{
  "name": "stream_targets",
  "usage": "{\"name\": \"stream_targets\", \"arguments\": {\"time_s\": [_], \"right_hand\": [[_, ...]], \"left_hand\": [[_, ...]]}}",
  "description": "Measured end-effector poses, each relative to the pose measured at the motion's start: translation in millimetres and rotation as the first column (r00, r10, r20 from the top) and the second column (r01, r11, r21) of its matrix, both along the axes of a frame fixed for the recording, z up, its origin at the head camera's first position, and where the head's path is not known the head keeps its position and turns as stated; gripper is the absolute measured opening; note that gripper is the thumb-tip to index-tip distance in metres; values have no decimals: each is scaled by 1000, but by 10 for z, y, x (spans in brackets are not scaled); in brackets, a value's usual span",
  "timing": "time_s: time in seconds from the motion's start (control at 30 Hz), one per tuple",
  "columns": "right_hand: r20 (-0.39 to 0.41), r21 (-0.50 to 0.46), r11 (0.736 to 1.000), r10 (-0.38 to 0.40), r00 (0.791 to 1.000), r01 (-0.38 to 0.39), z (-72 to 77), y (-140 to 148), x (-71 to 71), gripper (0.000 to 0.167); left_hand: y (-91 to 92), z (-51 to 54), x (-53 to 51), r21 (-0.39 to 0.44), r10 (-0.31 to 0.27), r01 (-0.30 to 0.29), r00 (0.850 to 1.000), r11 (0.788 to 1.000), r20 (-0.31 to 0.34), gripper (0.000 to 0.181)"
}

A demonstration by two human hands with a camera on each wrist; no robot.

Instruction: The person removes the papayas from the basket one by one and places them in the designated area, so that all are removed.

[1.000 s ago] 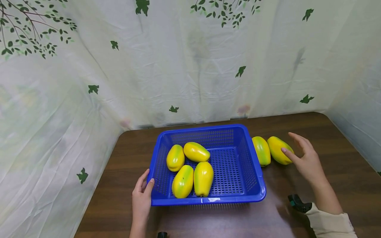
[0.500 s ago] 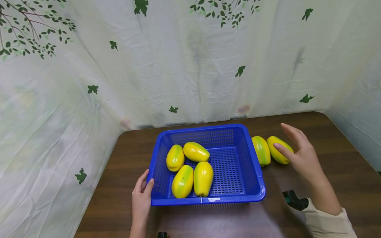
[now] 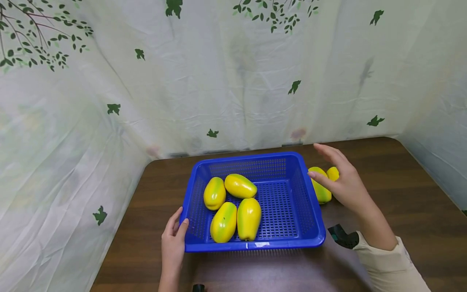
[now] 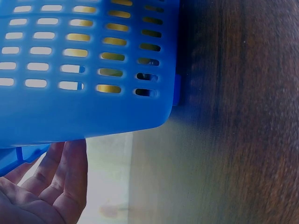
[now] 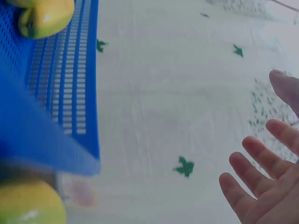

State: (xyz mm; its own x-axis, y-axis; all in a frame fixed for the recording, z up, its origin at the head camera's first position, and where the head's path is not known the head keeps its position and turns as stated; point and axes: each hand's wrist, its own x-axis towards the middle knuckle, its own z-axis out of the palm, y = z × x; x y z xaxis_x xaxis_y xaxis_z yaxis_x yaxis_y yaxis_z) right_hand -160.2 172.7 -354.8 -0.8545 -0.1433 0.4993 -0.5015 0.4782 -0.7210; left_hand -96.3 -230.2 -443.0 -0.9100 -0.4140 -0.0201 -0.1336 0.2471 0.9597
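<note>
A blue plastic basket (image 3: 260, 245) with perforated walls stands on the table, several yellow-green papayas (image 3: 249, 219) lying in its left half. My left hand (image 3: 173, 243) grips the basket's left rim, thumb on top; in the left wrist view its fingers (image 4: 70, 177) reach under the rim. Above the table, just off the basket's right side, my right hand (image 3: 344, 186) is raised with fingers spread and nothing in it. Beyond it, two more papayas (image 3: 322, 194) lie beside the basket, partly covered by the hand. The right wrist view shows those spread fingers (image 5: 261, 182) apart from the basket.
The brown wooden table (image 3: 146, 227) ends at a pale curtain (image 3: 204, 81) printed with leaves, which hangs behind and along the sides. A black strap-like device (image 3: 343, 236) sits at the right wrist.
My right hand has moved left and slightly up, from beside the far right papaya to near the basket's right rim. The left hand, basket and papayas have stayed in place.
</note>
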Motion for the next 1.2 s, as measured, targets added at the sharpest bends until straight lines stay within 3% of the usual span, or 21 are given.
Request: {"name": "stream_targets", "arguments": {"time_s": [0.2, 0.57, 0.87, 1.2], "right_hand": [[-16, 11, 996, 92, 996, -91, -13, -181, -150, 62], [72, 95, 969, 220, 973, -226, -38, -471, -348, 60], [194, 107, 937, 309, 931, -333, -185, -682, -468, 63], [269, 115, 891, 398, 877, -440, -386, -872, -548, 62]], "left_hand": [[5, 2, -9, 9, 3, -3, 1000, 1000, -4, 38], [5, 8, -9, -15, 0, 1, 1000, 1000, 12, 38], [4, -2, -7, -1, 4, -4, 1000, 1000, -3, 37], [-1, -1, 5, -7, 4, -4, 1000, 1000, 4, 37]]}}
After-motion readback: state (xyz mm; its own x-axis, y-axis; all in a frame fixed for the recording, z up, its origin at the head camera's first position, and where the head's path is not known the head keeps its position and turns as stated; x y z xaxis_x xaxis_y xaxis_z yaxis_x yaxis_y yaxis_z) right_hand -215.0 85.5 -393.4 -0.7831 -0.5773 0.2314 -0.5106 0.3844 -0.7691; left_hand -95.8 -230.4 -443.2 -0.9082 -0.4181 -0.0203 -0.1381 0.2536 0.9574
